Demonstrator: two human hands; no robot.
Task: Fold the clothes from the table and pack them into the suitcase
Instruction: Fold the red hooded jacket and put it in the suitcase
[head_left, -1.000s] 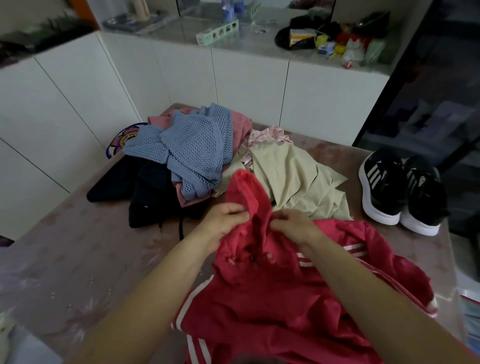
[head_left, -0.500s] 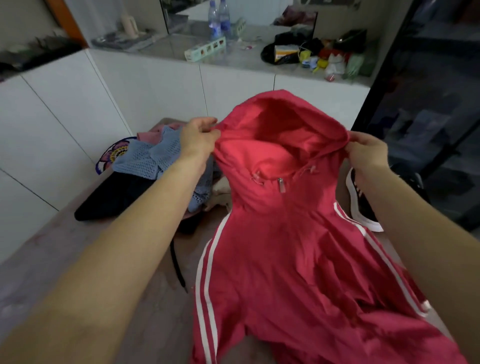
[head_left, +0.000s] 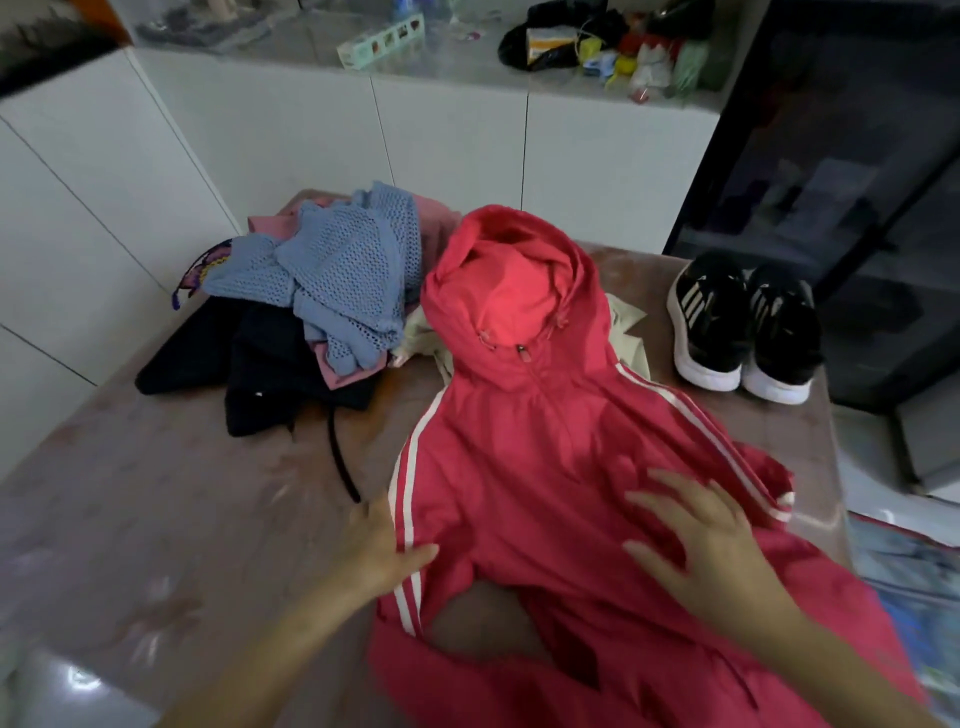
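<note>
Desk (head_left: 156, 493), left to right:
- Far-left corner: clothes heap. Black garments (head_left: 270, 374) at the bottom, pink garment (head_left: 345, 378) showing between, blue mesh knit (head_left: 343, 270) on top. A black strap (head_left: 340, 462) trails out of the heap toward the near edge.
- Left hand (head_left: 382, 545): open and flat at the jacket's left edge, thumb lying across the white-striped sleeve. Not gripping anything.
- Red hooded jacket (head_left: 519, 457): spread front-up across mid-desk, zipped. Its hood (head_left: 509, 291) points to the far edge and lies over a beige garment (head_left: 631, 332), which sticks out on both sides. The hem runs off the near edge of the view, and the lower left is bunched.
- Right hand (head_left: 717, 540): fingers spread wide, palm down, pressing on the jacket's right front.
- Far-right corner: pair of black sneakers (head_left: 748, 327) with white soles, side by side, clear of the jacket.
</note>
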